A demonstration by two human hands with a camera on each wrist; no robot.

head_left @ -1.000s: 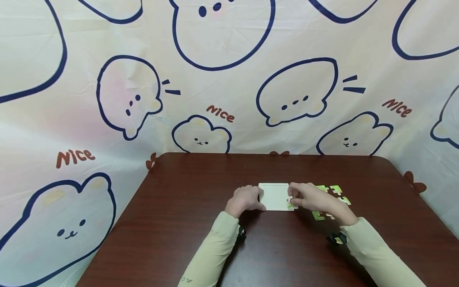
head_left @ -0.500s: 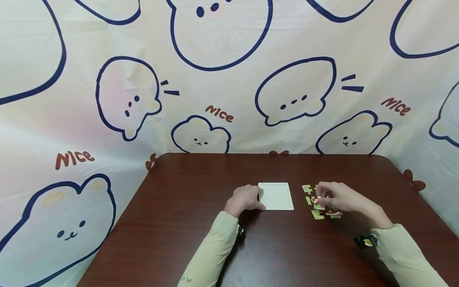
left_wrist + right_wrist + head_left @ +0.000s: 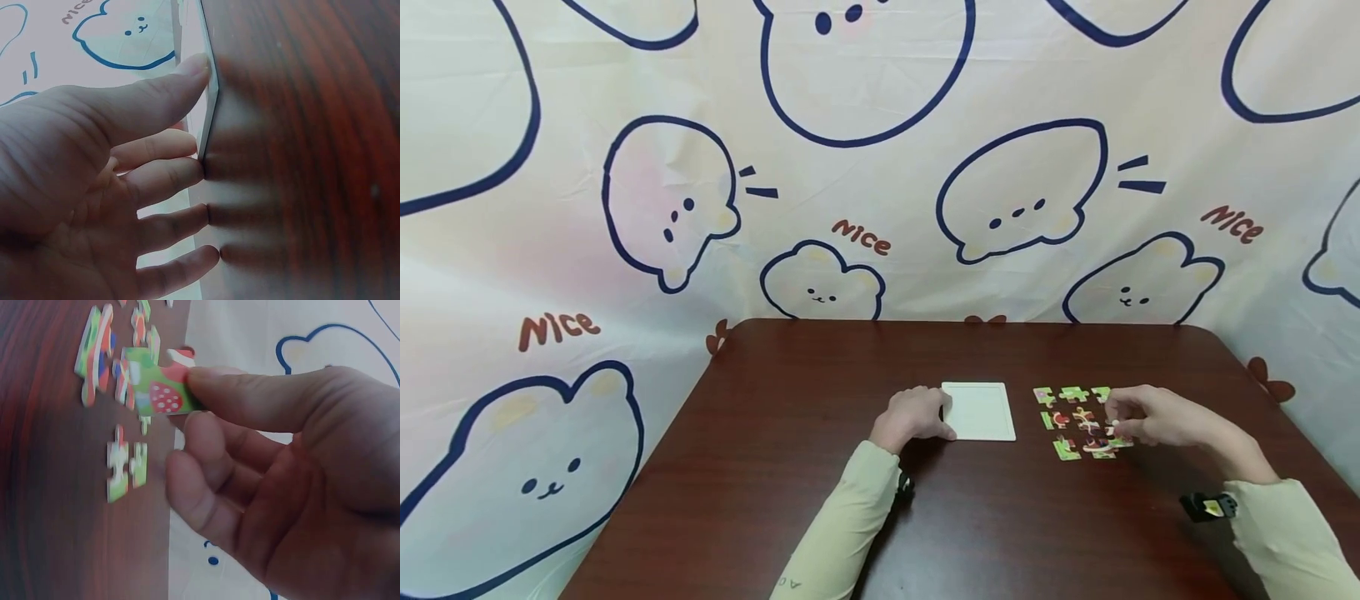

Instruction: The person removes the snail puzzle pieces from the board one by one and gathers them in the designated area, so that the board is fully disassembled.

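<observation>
A white square puzzle tray (image 3: 979, 412) lies on the brown table. My left hand (image 3: 913, 418) holds its near left corner; in the left wrist view the thumb (image 3: 169, 94) lies against the tray edge (image 3: 209, 115), and the other fingertips reach down to the table. Between thumb and fingers, my right hand (image 3: 1165, 417) pinches a green jigsaw piece with a strawberry print (image 3: 165, 397). That hand is over the right side of a loose group of jigsaw pieces (image 3: 1073, 394), hiding some of them.
More loose pieces (image 3: 117, 472) lie close below the right hand in the right wrist view. A pale cloth with cartoon drawings (image 3: 850, 192) hangs behind the table (image 3: 820, 375) and along its sides.
My right hand has moved right from the tray's near right corner to the far side of the loose pieces, taking a piece off the tray. The left hand has stayed in place.
</observation>
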